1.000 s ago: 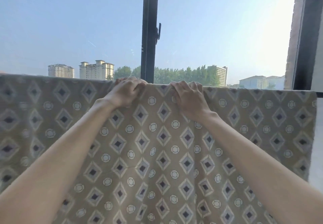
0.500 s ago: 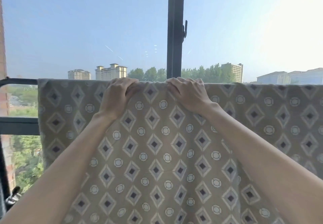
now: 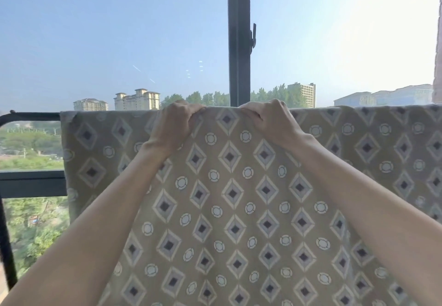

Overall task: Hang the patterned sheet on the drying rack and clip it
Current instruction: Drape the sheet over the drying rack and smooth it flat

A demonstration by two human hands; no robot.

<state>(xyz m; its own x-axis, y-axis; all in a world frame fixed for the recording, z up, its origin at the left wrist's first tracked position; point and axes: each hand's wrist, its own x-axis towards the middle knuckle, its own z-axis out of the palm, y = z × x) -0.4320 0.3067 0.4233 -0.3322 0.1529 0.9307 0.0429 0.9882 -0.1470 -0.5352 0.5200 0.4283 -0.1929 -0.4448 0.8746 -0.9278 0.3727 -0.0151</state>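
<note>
Hands, left (image 3: 173,126) and right (image 3: 271,124), still on sheet (image 3: 239,210)

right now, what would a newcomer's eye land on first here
The sheet, tan with diamonds and circles, fills the lower frame, hung over the rack, whose dark bar shows bare at the far left. At the middle of its top edge the left hand and right hand grip the cloth, near each other but apart. Behind them a dark window post splits the bright sky.
</note>
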